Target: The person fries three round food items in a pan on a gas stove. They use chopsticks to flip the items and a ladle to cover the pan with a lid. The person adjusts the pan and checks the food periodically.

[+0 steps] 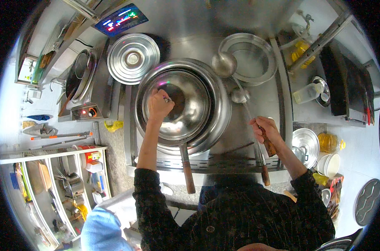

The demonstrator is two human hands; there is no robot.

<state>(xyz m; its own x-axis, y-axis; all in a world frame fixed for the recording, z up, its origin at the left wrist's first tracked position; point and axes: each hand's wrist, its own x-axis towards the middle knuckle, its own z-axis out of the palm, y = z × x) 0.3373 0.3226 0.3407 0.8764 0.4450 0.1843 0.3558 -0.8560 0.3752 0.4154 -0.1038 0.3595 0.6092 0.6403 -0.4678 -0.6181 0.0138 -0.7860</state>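
Observation:
My left hand (160,106) is in a fist over a steel wok (190,125). Something small and greyish pokes from the fist; what it is cannot be made out. The wok sits on a wide steel ring (219,116), its wooden handle (188,177) pointing towards me. In my right hand (267,128) is the wooden handle of a large steel ladle (224,64), whose bowl overlaps the left rim of a steel pot (270,51). Below that bowl, a smaller ladle (239,95) lies on the steel worktop, its wooden-tipped handle (265,175) jutting past the front edge.
A round metal lid (133,59) lies behind the wok, under a lit display panel (122,20). Another cooker with a pan (80,77) stands at left, above shelving (50,157). To the right are a squeeze bottle (307,93) and an oil jug (328,142).

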